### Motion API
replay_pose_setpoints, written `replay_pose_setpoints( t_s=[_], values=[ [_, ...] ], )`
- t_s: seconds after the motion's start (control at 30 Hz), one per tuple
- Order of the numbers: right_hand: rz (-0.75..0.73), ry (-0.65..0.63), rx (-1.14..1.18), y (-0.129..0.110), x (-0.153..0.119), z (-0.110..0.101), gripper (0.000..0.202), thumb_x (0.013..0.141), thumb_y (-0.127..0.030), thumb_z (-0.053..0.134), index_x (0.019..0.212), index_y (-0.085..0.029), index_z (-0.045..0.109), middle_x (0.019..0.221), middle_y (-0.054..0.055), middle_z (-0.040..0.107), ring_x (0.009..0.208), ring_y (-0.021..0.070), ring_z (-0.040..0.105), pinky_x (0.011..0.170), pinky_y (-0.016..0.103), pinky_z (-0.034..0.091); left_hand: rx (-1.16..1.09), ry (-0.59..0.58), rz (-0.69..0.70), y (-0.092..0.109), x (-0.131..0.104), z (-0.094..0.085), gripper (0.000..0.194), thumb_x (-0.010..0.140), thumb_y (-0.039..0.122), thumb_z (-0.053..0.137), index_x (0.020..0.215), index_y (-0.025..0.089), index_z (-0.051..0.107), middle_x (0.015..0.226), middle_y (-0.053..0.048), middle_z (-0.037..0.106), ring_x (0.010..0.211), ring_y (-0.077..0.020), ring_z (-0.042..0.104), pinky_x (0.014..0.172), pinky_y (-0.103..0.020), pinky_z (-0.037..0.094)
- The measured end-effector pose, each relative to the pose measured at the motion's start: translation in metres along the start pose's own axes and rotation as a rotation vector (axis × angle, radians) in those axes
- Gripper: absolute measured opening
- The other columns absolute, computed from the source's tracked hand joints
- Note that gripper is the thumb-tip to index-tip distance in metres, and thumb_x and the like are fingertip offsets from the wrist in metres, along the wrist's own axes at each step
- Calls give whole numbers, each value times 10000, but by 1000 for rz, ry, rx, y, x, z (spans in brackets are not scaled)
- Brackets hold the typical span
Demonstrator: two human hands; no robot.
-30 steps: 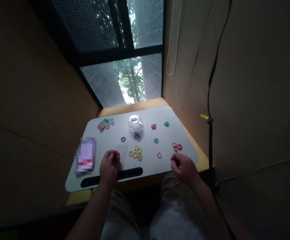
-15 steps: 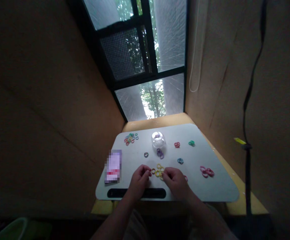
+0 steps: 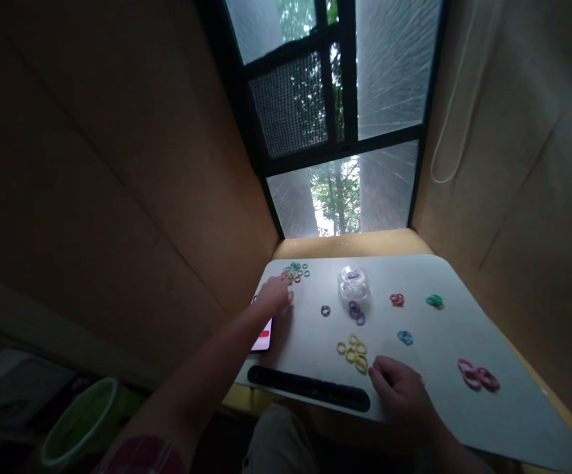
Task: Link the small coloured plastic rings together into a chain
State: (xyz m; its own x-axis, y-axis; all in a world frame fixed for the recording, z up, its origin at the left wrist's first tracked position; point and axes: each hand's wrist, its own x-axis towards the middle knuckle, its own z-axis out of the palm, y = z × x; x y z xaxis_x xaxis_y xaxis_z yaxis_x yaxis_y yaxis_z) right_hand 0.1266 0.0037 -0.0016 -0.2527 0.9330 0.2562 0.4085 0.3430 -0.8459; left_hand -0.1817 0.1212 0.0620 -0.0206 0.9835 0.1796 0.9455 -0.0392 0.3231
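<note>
Left hand (image 3: 276,294) at the mixed rings (image 3: 295,268), right hand (image 3: 400,387) by the yellow rings (image 3: 351,354)

The mixed rings are lying at one o'clock from the left hand, whose fingertips are meeting their near edge (whether gripping any, I cannot tell). The right hand is forming a loose fist, the yellow rings sitting just beside it at ten o'clock. From them, a clear jar (image 3: 353,284) is standing at twelve.
</note>
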Motion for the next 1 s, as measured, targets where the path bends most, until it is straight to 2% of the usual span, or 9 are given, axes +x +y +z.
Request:
replay_pose_setpoints(
  t_s=[0.17,0.27,0.53,0.67,0.83,1.0],
  values=[
    [20,-19,22,3,0,-3,349,799,-412,450,520,-225,357,492,-20,409,482,142,424,469,249,323,21,-25,-53,-5,12,10,117,747,241,655,848,200,697,1018,-158,654,1028,-312,550,949,-423,369],
    [27,-21,35,0,1,-3,350,796,-414,458,518,-223,364,489,-20,409,483,141,421,467,249,318,8,-29,-62,-10,16,12,111,774,236,622,842,204,703,1015,-155,648,995,-292,574,924,-398,383],
    [9,-40,7,7,-1,-2,351,827,-419,422,547,-216,365,514,-21,407,504,133,430,488,241,326,-100,-44,-82,-34,26,-1,62,753,182,637,774,192,694,837,-76,697,827,-215,621,787,-298,436],
    [-15,-54,19,6,0,-2,348,828,-404,411,545,-217,334,518,-23,391,499,125,419,489,239,319,-234,-45,-74,-43,33,-10,75,773,186,641,840,172,671,841,-50,708,772,-165,631,708,-251,450],
    [-11,-53,27,4,0,-3,346,831,-406,407,553,-218,325,524,-25,384,509,125,419,497,236,323,-409,10,-99,-49,44,-17,298,787,215,647,1070,131,607,877,-71,702,727,-140,629,649,-237,464],
    [-1,-42,11,8,0,-1,344,823,-414,413,554,-218,324,523,-28,374,507,123,408,495,237,314,-523,15,-105,-52,46,-20,183,732,235,702,866,118,658,805,-71,710,694,-139,629,659,-249,470]
  ],
)
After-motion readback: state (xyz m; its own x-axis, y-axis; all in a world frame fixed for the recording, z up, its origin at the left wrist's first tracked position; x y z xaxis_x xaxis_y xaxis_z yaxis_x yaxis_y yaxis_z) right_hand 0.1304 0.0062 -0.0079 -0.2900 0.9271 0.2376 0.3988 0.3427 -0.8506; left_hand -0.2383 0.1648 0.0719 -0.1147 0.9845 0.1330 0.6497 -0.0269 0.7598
